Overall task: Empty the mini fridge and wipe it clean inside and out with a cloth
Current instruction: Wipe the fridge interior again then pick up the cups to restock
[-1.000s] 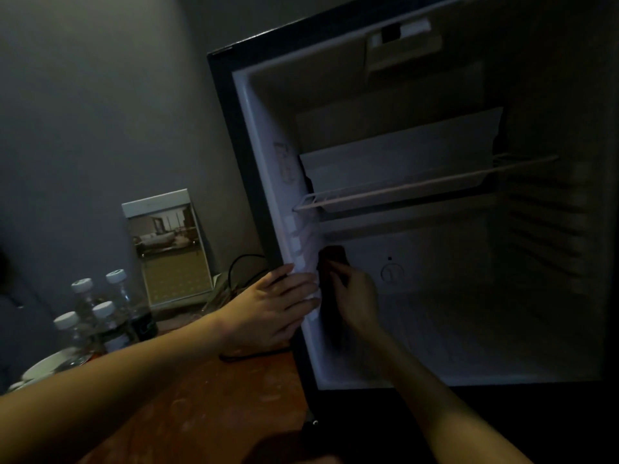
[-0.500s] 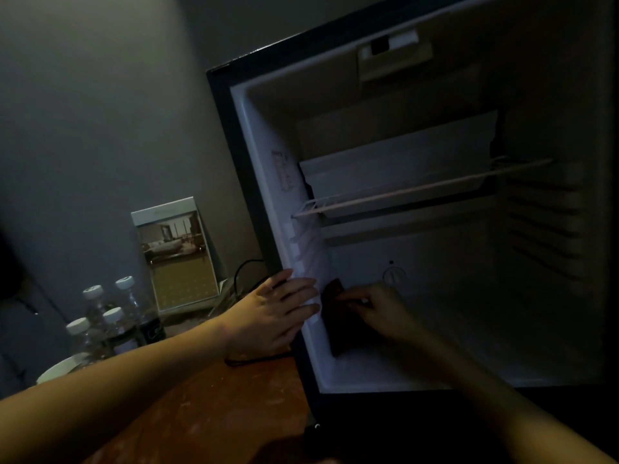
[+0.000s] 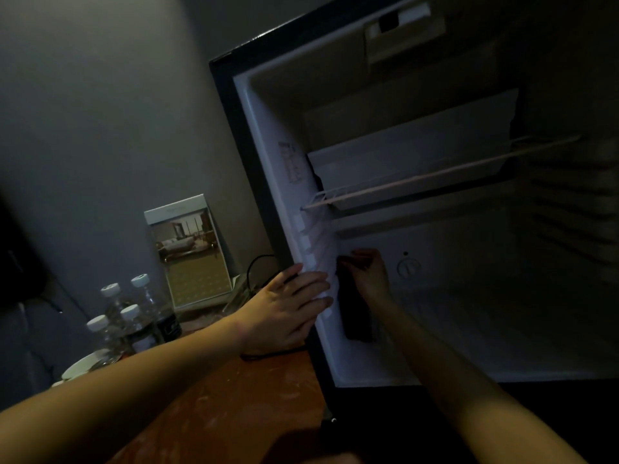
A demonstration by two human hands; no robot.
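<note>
- The right hand [image 3: 370, 279] reaches inside the open mini fridge [image 3: 268, 135]. Its fingers are curled round the top end of a dark cloth [image 3: 356, 316].
- From that grip the cloth hangs down flat against the fridge's left inner wall, low in the cavity.
- Just left of the grip, outside the cavity, the left hand [image 3: 288, 309] lies with straight, slightly spread fingers on the front edge of the left wall. It holds nothing.
- Just right of the grip, a round dial [image 3: 407, 267] sits on the back wall.
- Above the grip, a wire shelf [image 3: 435, 177] crosses the cavity.
- Below the left hand is a wooden table top [image 3: 217, 396], with a black cable [image 3: 256, 266] behind the hand.
- Further left stand a picture card [image 3: 191, 252], four white-capped bottles [image 3: 134, 316] and a white dish [image 3: 82, 366].
</note>
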